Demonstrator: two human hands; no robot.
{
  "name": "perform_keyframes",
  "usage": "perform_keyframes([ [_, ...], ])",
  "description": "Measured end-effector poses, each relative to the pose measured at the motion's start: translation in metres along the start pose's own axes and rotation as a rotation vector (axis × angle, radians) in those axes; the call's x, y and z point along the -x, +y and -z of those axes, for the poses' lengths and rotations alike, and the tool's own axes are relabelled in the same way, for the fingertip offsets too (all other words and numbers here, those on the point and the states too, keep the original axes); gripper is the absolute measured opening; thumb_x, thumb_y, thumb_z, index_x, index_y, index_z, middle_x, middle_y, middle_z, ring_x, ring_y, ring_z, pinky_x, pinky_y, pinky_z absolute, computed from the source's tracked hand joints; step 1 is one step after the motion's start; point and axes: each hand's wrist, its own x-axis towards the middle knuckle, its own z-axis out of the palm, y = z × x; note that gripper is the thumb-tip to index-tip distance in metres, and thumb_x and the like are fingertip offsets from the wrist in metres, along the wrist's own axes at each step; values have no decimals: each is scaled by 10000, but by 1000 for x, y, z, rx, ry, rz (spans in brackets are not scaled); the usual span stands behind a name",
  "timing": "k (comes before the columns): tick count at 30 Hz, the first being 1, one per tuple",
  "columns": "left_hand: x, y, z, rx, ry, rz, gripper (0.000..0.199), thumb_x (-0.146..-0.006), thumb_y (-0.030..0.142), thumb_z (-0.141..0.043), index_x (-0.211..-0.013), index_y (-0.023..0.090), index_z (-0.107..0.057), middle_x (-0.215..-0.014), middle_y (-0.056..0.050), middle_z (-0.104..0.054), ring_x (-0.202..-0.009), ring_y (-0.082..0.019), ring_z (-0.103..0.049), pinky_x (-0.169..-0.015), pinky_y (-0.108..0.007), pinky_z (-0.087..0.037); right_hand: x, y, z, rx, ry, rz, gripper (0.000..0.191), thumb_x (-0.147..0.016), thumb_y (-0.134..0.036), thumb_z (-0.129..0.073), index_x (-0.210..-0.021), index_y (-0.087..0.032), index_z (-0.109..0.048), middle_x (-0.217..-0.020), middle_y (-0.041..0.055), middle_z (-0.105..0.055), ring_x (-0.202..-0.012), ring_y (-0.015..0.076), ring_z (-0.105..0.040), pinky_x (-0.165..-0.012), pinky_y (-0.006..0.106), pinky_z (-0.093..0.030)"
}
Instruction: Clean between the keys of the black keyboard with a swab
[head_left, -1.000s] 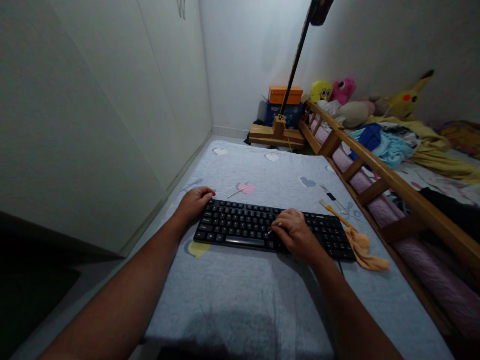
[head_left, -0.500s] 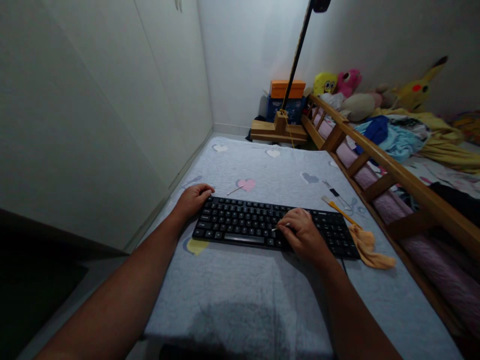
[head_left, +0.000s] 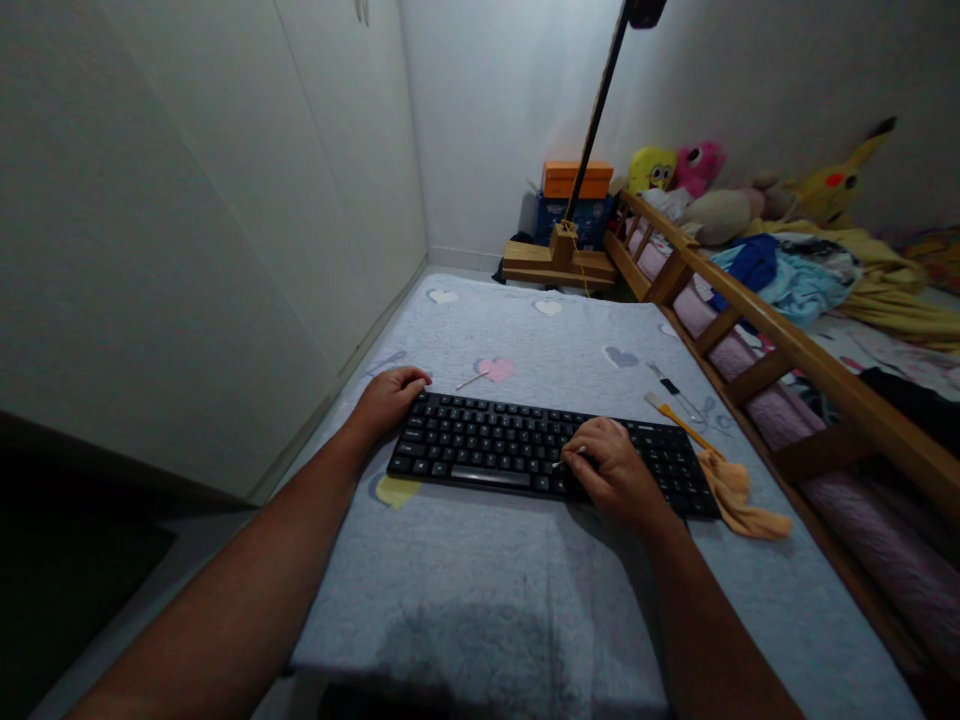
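Note:
A black keyboard (head_left: 480, 437) lies flat on the cloth-covered table. My left hand (head_left: 385, 402) grips its upper left corner, fingers curled and thumb along the edge. Over the right part of the keys, my right hand (head_left: 613, 468) pinches a cotton swab (head_left: 557, 464) between thumb and fingers. The swab's white tip points left, down at the keys near the right end of the space bar; whether it touches them I cannot tell. Some keys are hidden beneath this hand. Behind the keyboard, a second cotton swab (head_left: 471, 380) rests on the cloth near a pink heart print.
Right of the keyboard lie a yellow-handled brush (head_left: 679, 420), tweezers (head_left: 670, 385) with a black band, and a crumpled orange cloth (head_left: 739, 495). A wooden bed rail (head_left: 750, 290) borders the table's right side; a white cabinet (head_left: 247, 200) stands left. A stand with a pole (head_left: 596, 120) rises behind.
My right hand has shifted slightly right with the cotton swab, whose tip moved a little right and down. My left hand stays on the keyboard's corner.

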Motion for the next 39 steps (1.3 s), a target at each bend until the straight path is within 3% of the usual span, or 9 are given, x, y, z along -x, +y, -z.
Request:
perform_keyframes([
  [9, 1, -1, 0, -7, 1, -3, 339, -798, 396, -511, -921, 163, -724, -850, -57, -729, -783, -252, -644, -736, -362, -512, 0, -4, 2, -11, -70, 23, 213, -916, -202, -527, -734, -206, -638, -755, 30, -640, -841, 197, -556, -875, 413, -376],
  [25, -1, -1, 1, -30, 2, -15, 328, -809, 399, -513, -912, 172, -725, -841, -56, -730, -778, -254, -648, -767, -375, -516, -3, -12, -7, -84, -60, 56, 174, -917, -159, -545, -794, -211, -657, -791, 25, -658, -880, 197, -566, -894, 413, -368],
  [39, 1, 0, 0, -28, 5, -7, 355, -813, 387, -495, -943, 154, -730, -826, -58, -727, -754, -245, -642, -747, -359, -516, -4, -8, -14, -60, 44, 7, 157, -930, -160, -568, -813, -201, -664, -802, 28, -669, -894, 202, -547, -896, 409, -346],
])
